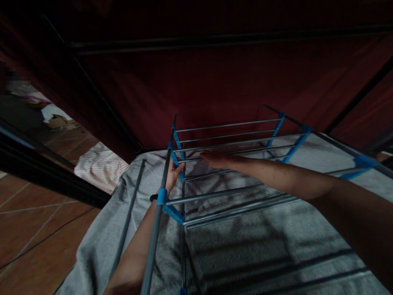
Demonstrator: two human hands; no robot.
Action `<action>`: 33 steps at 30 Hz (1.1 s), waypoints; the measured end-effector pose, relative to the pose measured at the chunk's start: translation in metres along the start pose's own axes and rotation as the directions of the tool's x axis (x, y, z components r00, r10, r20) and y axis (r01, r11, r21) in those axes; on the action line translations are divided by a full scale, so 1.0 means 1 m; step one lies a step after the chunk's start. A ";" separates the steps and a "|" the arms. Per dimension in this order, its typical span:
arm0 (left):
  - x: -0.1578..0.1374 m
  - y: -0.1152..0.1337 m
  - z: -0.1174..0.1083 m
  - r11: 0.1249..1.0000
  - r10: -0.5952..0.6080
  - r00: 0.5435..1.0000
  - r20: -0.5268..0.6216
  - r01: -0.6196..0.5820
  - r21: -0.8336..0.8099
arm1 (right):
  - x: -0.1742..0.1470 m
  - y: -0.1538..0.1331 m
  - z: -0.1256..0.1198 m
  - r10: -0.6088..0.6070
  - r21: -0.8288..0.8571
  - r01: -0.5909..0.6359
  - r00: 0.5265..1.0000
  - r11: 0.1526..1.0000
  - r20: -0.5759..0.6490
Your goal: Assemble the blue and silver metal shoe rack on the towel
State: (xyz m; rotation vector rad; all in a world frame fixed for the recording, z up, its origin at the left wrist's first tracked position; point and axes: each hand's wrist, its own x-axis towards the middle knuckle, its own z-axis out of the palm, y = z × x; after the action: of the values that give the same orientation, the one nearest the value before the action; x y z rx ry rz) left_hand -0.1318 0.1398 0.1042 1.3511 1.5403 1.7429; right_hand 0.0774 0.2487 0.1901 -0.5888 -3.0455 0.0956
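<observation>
While the person leans over a rack of grey tubes and blue brackets (215, 194), both bare hands are at its far left part. Fingers and thumb of the left hand (173, 175) are bent round the lower part of a blue bracket (175, 157) on the left pole (156, 225), the thumb by the end of a crossbar (193, 159); how firmly they pinch is hard to see in the dim light. The right hand (211, 159) reaches across from the right, palm down, fingers fairly straight and close together, at that same crossbar; whether its fingertips grip the tube or only rest by it, I cannot tell. Small openings and marks run along the brackets, too dark and small to read as lettering. A black band (154, 197) sits on the left wrist. The rack is on a grey cloth (239, 241), just in front of a dark red panel (215, 90), with crossbars running between the left pole and the right pole (333, 144), which carries blue brackets as well. Left of the left forearm, another grey tube (129, 223) runs along the cloth. Beyond a black frame at the left, a striped cloth (101, 168) lies on an orange-brown tiled floor (39, 200), and a dark cable (46, 237) crosses the tiles.
</observation>
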 end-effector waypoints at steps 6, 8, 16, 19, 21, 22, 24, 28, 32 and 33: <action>0.000 0.000 0.003 1.000 -0.006 0.999 -0.036 0.006 0.002 | 0.001 -0.001 0.003 0.056 0.080 -0.057 0.998 0.995 0.022; -0.001 0.000 0.005 1.000 -0.018 0.999 -0.034 0.018 0.003 | 0.002 0.000 0.004 0.052 0.083 -0.053 0.999 0.995 0.016; -0.002 -0.001 0.007 0.999 0.009 0.999 -0.044 -0.007 0.048 | -0.001 -0.002 0.002 0.086 0.057 -0.088 0.996 0.994 0.036; -0.003 0.000 0.008 1.000 -0.006 0.999 -0.042 0.007 0.023 | -0.003 -0.004 -0.001 0.092 0.050 -0.094 0.995 0.994 0.045; -0.004 0.001 0.008 1.000 -0.019 0.999 -0.045 0.019 0.007 | -0.004 -0.004 -0.002 0.092 0.052 -0.095 0.995 0.994 0.047; -0.004 0.001 0.008 1.000 -0.022 0.999 -0.047 0.022 0.005 | -0.004 -0.004 -0.002 0.091 0.052 -0.093 0.995 0.994 0.044; -0.005 0.002 0.008 1.000 -0.020 0.998 -0.055 0.021 0.009 | -0.005 -0.003 -0.001 0.088 0.055 -0.090 0.995 0.994 0.035; -0.006 0.002 0.007 1.000 -0.012 0.998 -0.068 0.014 0.024 | -0.005 -0.001 0.004 0.084 0.036 -0.084 0.996 0.996 0.008; -0.005 0.002 0.009 0.999 -0.032 0.998 -0.048 0.032 0.010 | -0.003 0.001 0.009 0.060 -0.008 -0.060 0.998 0.998 -0.014; -0.005 0.002 0.010 0.999 -0.038 0.998 -0.045 0.038 0.004 | -0.002 0.001 0.010 0.060 -0.009 -0.060 0.998 0.998 -0.010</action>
State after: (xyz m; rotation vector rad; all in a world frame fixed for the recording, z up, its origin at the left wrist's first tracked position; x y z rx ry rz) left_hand -0.1208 0.1397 0.1031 1.2848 1.5849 1.7589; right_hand 0.0790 0.2484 0.1802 -0.6796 -3.0204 0.0805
